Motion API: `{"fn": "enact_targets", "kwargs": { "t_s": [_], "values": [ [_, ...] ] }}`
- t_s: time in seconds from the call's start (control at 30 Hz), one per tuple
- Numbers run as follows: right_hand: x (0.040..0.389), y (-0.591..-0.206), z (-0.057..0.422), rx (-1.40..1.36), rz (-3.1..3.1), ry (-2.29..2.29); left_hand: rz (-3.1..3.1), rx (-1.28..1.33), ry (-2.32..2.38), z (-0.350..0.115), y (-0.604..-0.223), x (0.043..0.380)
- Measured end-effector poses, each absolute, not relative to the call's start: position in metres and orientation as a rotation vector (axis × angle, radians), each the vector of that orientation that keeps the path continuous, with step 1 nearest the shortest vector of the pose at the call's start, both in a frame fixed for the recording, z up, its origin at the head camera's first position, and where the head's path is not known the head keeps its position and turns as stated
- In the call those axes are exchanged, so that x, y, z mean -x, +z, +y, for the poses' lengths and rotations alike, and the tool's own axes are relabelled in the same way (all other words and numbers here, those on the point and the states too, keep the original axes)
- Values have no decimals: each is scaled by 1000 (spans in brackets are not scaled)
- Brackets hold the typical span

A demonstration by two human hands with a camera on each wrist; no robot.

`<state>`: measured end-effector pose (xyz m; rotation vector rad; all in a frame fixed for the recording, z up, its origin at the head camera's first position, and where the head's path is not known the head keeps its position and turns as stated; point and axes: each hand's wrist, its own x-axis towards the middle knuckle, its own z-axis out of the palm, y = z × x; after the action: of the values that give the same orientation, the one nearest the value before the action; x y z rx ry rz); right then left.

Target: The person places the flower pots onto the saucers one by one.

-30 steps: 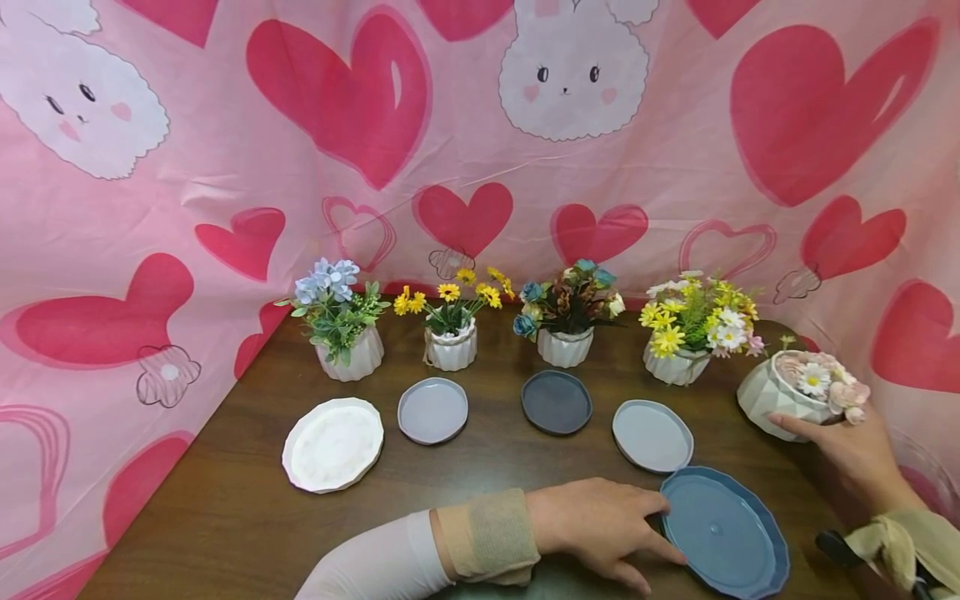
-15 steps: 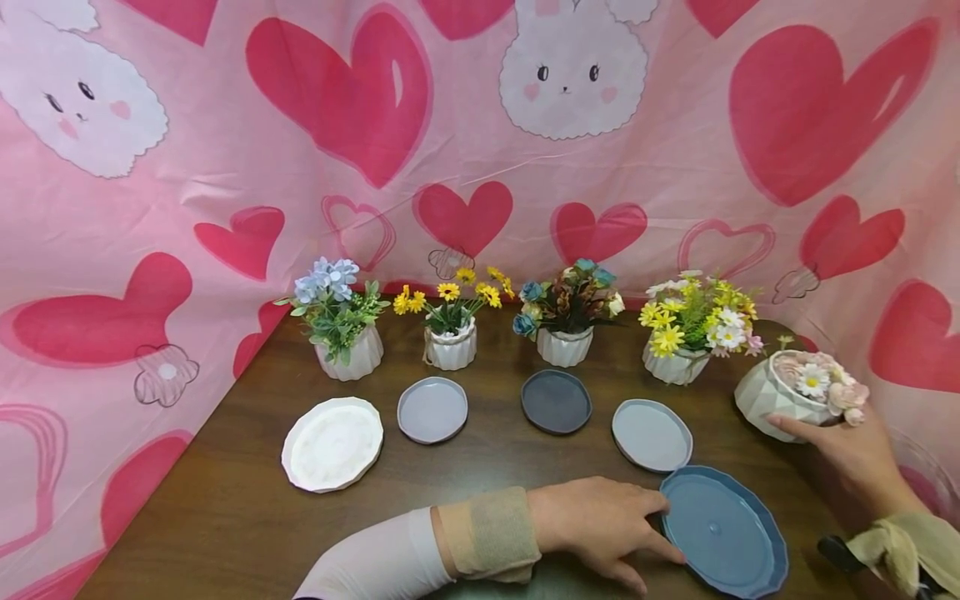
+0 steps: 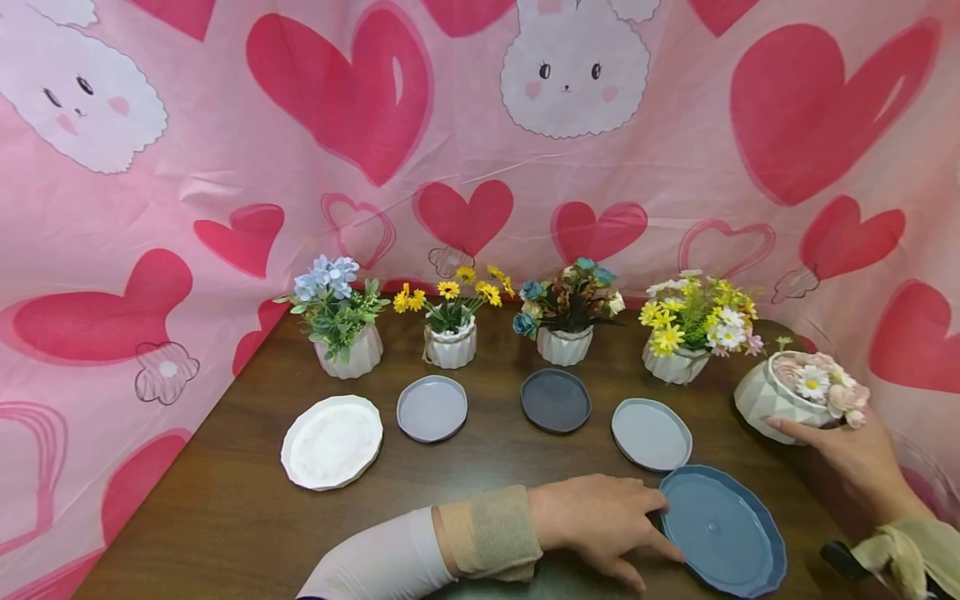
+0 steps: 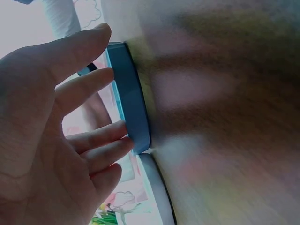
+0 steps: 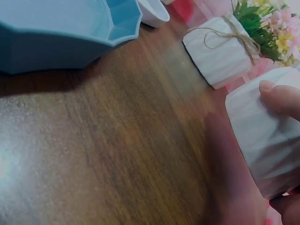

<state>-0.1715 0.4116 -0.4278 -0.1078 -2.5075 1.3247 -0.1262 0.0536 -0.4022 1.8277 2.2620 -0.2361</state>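
Nearest me, the person's left hand (image 3: pixel 607 521) has its fingers spread loosely, fingertips touching the rim of the blue scalloped saucer (image 3: pixel 720 533) on the wooden table (image 3: pixel 225 500). At the right end, the right hand (image 3: pixel 862 454) grips the faceted white flowerpot (image 3: pixel 776 404) of pink blooms, thumb along its side; I can't tell whether its base touches the wood. Beyond the blue one lie a white saucer (image 3: pixel 332 442), then light grey (image 3: pixel 652 435), lilac-grey (image 3: pixel 432 408) and charcoal (image 3: pixel 557 402) saucers. Behind them stand four white flowerpots (image 3: pixel 566 347), backed by pink heart-print cloth (image 3: pixel 465 108).
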Motion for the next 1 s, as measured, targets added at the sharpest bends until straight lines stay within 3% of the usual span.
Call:
{"fn": "enact_targets", "kwargs": {
  "t_s": [1.0],
  "values": [
    [150,-417,405,148,-2544,1215,2277,-1829,-240,53,-402,125]
  ]
}}
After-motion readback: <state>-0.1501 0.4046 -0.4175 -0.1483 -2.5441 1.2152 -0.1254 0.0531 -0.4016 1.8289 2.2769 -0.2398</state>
